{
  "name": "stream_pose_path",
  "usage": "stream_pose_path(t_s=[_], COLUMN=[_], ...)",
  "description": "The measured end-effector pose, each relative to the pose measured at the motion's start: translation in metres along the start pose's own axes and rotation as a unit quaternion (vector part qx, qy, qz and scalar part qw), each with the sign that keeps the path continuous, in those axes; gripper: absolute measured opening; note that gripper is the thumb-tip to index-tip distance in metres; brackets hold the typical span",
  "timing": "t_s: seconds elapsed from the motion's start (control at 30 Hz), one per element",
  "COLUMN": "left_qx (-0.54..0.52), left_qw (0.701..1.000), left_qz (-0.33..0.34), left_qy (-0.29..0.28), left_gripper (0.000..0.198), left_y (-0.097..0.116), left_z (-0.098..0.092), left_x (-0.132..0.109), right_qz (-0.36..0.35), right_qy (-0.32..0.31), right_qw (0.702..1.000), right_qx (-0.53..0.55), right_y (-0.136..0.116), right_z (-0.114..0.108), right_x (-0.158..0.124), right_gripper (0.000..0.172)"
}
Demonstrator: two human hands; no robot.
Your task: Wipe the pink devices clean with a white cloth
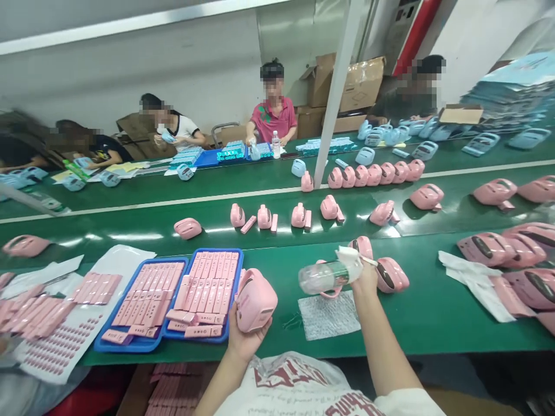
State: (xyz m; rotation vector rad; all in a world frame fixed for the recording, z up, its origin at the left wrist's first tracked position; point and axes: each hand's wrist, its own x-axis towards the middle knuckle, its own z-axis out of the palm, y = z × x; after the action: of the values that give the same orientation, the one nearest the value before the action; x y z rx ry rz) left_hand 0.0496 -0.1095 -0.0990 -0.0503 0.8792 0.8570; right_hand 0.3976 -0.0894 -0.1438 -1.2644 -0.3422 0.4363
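My left hand (246, 338) holds a pink rounded housing (256, 300) with a handle, in front of the blue trays. My right hand (366, 278) is closed on a clear plastic bottle (321, 277) lying on its side in the air, with white tissue (350, 263) and a thin white stick at its neck end. Below the bottle a grey-white cloth (332, 316) lies on the green table (416, 323). Two more pink housings stand just beyond and beside my right hand, one of them (392, 274) to its right.
Two blue trays (162, 342) hold pink bar-shaped parts. A sticker sheet (65, 352) lies at left. Pink housings line the green conveyor (208, 234); more are grouped at right. Several people sit across the line with light-blue parts. A white post (338, 92) rises behind the conveyor.
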Motion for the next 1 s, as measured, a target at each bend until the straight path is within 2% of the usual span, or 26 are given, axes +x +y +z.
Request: stream_pose_path(t_s=[0.1,0.17,0.23,0.3,0.37,0.43,0.53,0.7,0.77,0.83,0.9,0.93,1.0], left_qx=[0.016,0.047,0.091,0.141,0.187,0.22,0.254,0.29,0.294,0.3,0.307,0.311,0.322], left_qw=[0.999,0.996,0.989,0.975,0.954,0.931,0.902,0.857,0.849,0.843,0.838,0.837,0.833], left_qz=[0.033,0.066,0.106,0.162,0.229,0.288,0.349,0.425,0.439,0.447,0.451,0.45,0.451], left_qy=[-0.023,-0.038,-0.049,-0.056,-0.053,-0.044,-0.026,0.013,0.02,0.019,0.012,0.006,-0.002], left_gripper=[0.074,0.076,0.079,0.081,0.081,0.081,0.078,0.077,0.082,0.085,0.089,0.089,0.089], left_y=[-0.013,-0.02,-0.026,-0.032,-0.038,-0.044,-0.049,-0.051,-0.048,-0.044,-0.037,-0.032,-0.021], left_z=[0.006,0.012,0.021,0.031,0.041,0.05,0.061,0.072,0.07,0.065,0.057,0.054,0.047], left_x=[-0.007,-0.014,-0.022,-0.029,-0.036,-0.043,-0.057,-0.08,-0.081,-0.079,-0.074,-0.072,-0.068], right_qz=[-0.043,-0.078,-0.113,-0.141,-0.155,-0.158,-0.144,-0.074,-0.034,0.001,0.003,-0.023,-0.138], right_qy=[-0.002,-0.05,-0.14,-0.25,-0.342,-0.395,-0.406,-0.329,-0.31,-0.323,-0.387,-0.44,-0.516], right_qw=[0.998,0.993,0.979,0.951,0.919,0.896,0.893,0.934,0.946,0.945,0.922,0.898,0.845], right_qx=[-0.045,-0.075,-0.099,-0.112,-0.118,-0.124,-0.13,-0.116,-0.085,-0.05,-0.027,-0.021,-0.037], right_y=[0.006,0.007,0.008,0.01,0.013,0.016,0.014,-0.012,-0.027,-0.043,-0.057,-0.062,-0.071], right_z=[0.019,0.039,0.061,0.077,0.085,0.086,0.083,0.088,0.092,0.095,0.096,0.096,0.097], right_x=[-0.006,-0.013,-0.024,-0.037,-0.048,-0.054,-0.049,-0.039,-0.052,-0.078,-0.113,-0.132,-0.165], right_gripper=[0.029,0.028,0.025,0.021,0.018,0.021,0.026,0.045,0.055,0.058,0.057,0.056,0.055])
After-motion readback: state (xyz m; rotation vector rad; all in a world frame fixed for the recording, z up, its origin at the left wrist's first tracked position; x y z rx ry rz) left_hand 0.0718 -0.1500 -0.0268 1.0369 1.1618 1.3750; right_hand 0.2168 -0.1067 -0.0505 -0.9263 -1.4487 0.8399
